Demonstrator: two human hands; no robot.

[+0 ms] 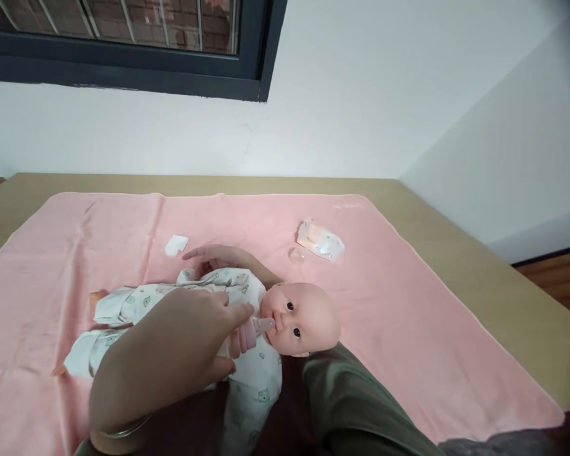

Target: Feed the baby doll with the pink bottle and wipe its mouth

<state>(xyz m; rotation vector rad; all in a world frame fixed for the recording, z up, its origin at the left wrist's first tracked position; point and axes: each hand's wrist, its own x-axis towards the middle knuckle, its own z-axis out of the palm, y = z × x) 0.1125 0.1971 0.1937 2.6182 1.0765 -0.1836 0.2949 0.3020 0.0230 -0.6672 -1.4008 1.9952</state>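
Observation:
A baby doll (304, 316) in a white printed outfit lies on its back across my lap, head to the right. My left hand (204, 329), with a bangle at the wrist, comes over its body from the lower left. Its fingers are closed around a toy baby bottle (248, 335) with a pink collar; the clear nipple touches the doll's mouth. My right arm, in an olive sleeve (356, 392), passes beneath the doll's head. At the doll's far side, my right hand (216, 256) curls against its sleeve, one finger stretched left; the doll partly hides this hand.
A pink blanket (408, 329) covers much of the wooden surface (437, 253). On it lie a printed packet (320, 240), a small clear round item (296, 255) and a white square piece (176, 245). Behind are a white wall (337, 114) and a dark-framed window (247, 69).

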